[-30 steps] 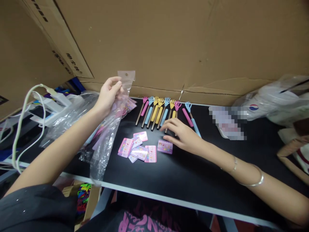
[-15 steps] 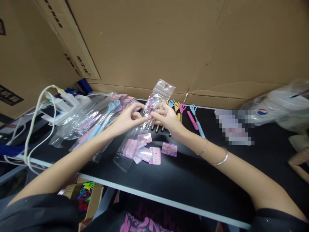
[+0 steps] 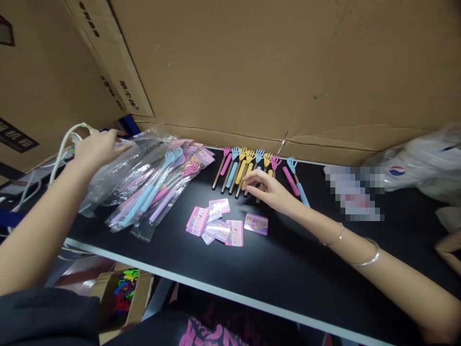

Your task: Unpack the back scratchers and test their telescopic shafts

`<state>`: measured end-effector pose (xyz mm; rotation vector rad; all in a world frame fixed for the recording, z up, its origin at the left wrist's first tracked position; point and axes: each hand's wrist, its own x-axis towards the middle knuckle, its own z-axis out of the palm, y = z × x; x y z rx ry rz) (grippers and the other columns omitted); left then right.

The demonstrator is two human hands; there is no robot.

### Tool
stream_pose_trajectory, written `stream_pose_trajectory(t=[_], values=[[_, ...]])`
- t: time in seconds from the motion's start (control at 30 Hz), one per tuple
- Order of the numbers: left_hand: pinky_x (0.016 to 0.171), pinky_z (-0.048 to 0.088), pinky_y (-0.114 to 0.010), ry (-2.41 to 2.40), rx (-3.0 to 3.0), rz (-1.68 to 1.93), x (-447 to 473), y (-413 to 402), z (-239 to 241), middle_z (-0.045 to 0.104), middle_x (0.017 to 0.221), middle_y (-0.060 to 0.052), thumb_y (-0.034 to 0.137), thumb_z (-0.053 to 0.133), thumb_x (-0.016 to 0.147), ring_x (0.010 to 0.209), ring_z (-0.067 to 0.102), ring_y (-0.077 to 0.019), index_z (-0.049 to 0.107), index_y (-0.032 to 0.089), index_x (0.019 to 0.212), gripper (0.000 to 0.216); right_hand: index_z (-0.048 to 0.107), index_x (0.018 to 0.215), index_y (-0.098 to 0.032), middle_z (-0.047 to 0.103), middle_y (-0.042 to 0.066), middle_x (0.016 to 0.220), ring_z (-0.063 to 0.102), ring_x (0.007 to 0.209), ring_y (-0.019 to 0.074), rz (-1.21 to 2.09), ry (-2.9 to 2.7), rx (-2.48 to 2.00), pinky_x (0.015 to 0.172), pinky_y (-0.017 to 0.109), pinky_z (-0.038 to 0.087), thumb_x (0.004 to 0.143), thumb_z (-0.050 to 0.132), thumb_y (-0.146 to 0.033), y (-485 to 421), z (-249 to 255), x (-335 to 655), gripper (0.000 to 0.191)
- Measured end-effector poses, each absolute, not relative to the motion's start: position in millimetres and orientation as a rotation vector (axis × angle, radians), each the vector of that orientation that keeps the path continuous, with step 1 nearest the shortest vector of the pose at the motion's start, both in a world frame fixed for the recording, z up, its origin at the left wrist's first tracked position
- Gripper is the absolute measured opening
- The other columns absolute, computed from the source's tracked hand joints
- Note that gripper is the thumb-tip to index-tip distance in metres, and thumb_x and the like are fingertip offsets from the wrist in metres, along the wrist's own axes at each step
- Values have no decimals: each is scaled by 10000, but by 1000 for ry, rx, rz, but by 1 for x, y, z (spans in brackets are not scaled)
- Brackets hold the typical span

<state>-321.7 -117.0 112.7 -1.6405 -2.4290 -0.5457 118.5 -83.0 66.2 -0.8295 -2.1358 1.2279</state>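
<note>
My left hand (image 3: pixel 101 148) is over the far left of the table, above loose clear plastic bags (image 3: pixel 108 180). Its thumb and fingers are apart, and I see nothing held between them. My right hand (image 3: pixel 271 190) hovers just in front of a row of back scratchers (image 3: pixel 242 170) with pink, blue and yellow claw heads. Its fingers are bent, with a gap to the thumb and nothing in them. Small printed cards (image 3: pixel 218 230) lie in a loose pile nearer me, with one purple card (image 3: pixel 256 224) to their right. Bagged back scratchers (image 3: pixel 153 187) lie to the left.
A blue back scratcher (image 3: pixel 302 192) lies right of the row beside a pink handle (image 3: pixel 291 181). Cardboard (image 3: pixel 252 72) walls the back. Plastic-wrapped goods (image 3: pixel 414 161) and another person's hand (image 3: pixel 448 250) are at the right. Below the table edge sits a box of colourful pieces (image 3: pixel 126 298).
The clear bag that both hands held over the cards is gone from there. My left hand has moved far left; my right hand has moved slightly right and down.
</note>
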Motion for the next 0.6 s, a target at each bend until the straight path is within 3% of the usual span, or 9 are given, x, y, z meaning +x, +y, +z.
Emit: stream_pose_trajectory(t=[0.07,0.13,0.27,0.37,0.5,0.6], values=[[819,350,-423,-2207,-1717,-564,-313,-121,102,583,891,-54,669,509,778,1008,445,-335,578,271,1000,461,502,1016,-204,634,64,988,618,916,163,1133,-2165,-829,675,292,476,853,520,-282,-89,71,123,182],[837,335,-404,-2032,-1826,-580,-297,-127,94,590,983,-58,594,434,859,1041,437,-324,579,263,1037,402,510,1017,-206,641,59,990,615,909,159,1058,-2213,-804,717,301,473,862,505,-256,-95,76,128,163],[677,316,-284,-1940,-1994,-408,-265,-142,81,640,914,-38,566,423,898,903,495,-257,637,246,955,390,578,925,-198,659,48,945,611,867,163,974,-2331,-787,754,311,464,870,494,-248,-104,84,140,113],[575,260,-242,-1994,-2038,-304,-249,-152,71,666,877,-23,605,533,829,812,536,-239,645,254,961,391,596,910,-195,665,50,944,614,863,163,929,-2375,-783,774,311,469,856,502,-222,-109,83,147,112],[500,243,-218,-2098,-1987,-427,-243,-158,65,666,775,7,574,637,758,657,548,-200,603,250,897,354,588,886,-195,668,49,899,628,839,165,950,-2377,-814,759,310,485,843,495,-200,-110,79,154,103],[518,330,-222,-2226,-2046,-587,-249,-156,71,676,806,12,522,616,795,667,588,-191,583,246,883,292,555,824,-196,656,34,829,636,794,155,1047,-2329,-821,763,313,499,837,486,-187,-108,79,159,71]])
